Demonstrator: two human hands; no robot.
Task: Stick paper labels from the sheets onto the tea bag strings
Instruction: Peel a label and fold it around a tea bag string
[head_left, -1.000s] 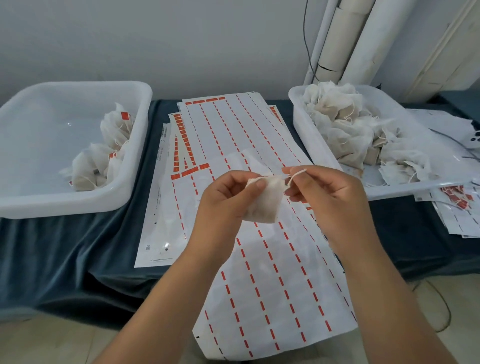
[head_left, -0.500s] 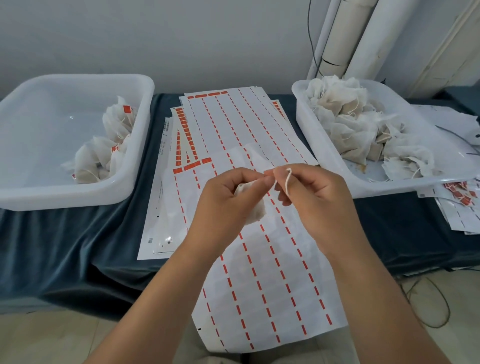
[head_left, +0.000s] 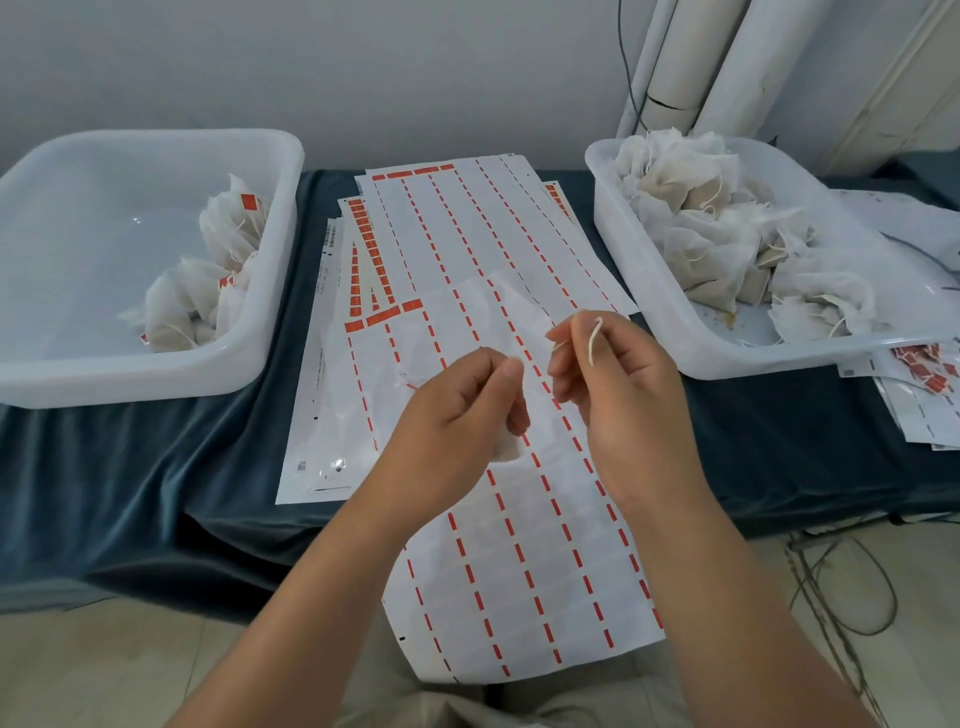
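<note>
My left hand (head_left: 457, 415) curls around a white tea bag (head_left: 508, 448); only its lower corner shows below my fingers. My right hand (head_left: 618, 384) pinches the tea bag's white string (head_left: 594, 340), whose loose end sticks up over my fingers. Both hands hover above the long label sheet (head_left: 519, 545), white with rows of small red marks, which hangs over the table's front edge. A few whole red labels (head_left: 382, 314) remain on a sheet underneath, left of my hands.
A white tub (head_left: 249, 364) on the left holds a few tea bags with red labels (head_left: 208, 280). A white tub (head_left: 665, 322) on the right holds a heap of unlabelled tea bags (head_left: 717, 234). More sheets (head_left: 930, 395) lie at far right. Dark blue cloth (head_left: 130, 493) covers the table.
My hands have moved apart: the right hand drew the string up and to the right, and the left hand closed further round the tea bag and sank a little.
</note>
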